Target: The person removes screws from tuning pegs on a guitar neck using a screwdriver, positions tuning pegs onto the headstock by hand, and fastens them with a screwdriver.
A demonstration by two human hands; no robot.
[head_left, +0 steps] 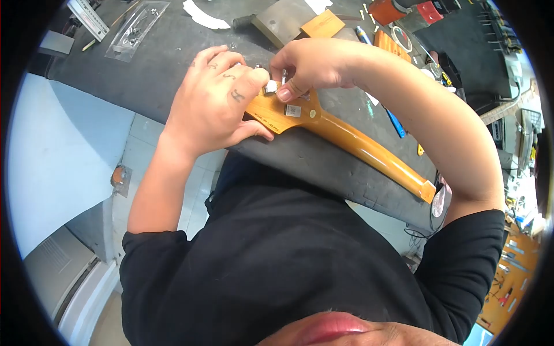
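Note:
A glossy amber wooden guitar neck (366, 147) lies face down near the bench's front edge, its headstock (271, 118) toward the left and its heel toward the lower right. My left hand (213, 101) is closed around the headstock, thumb at the near edge and fingers over the far side. At the headstock's far edge, my right hand (306, 69) pinches a small metal tuning peg (284, 76), mostly hidden by the fingers. Between the hands shows a shiny metal piece (270, 87). A small square sticker (292, 111) is on the back of the headstock.
Beyond the hands, the dark bench (167, 81) carries a clear bag of small hardware (137, 32), a metal block (283, 23), a wooden block (323, 24) and a ruler (89, 18). A blue-handled tool (396, 124) lies right of the neck.

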